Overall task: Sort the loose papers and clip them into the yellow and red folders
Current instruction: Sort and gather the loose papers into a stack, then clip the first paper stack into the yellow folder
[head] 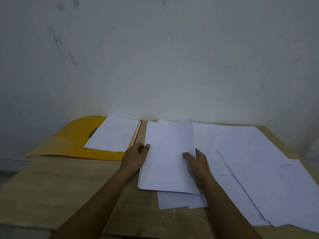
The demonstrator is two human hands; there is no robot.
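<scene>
I held a stack of white paper sheets (168,157) at mid-bench, my left hand (136,155) and right hand (195,160) pinching its side edges, long axis pointing at the wall. The open yellow card folder (76,140) lay toward the bench's far-left corner, nearer my left hand.

My table (51,190) has a pale wood-grain top and stands pushed up against the wall (155,57). That wall is plain, whitish-grey, and marked with dark scuffs and smudges, mostly on its left half. The light is dim. Low at far left I see a strip of grey floor (8,171).
</scene>
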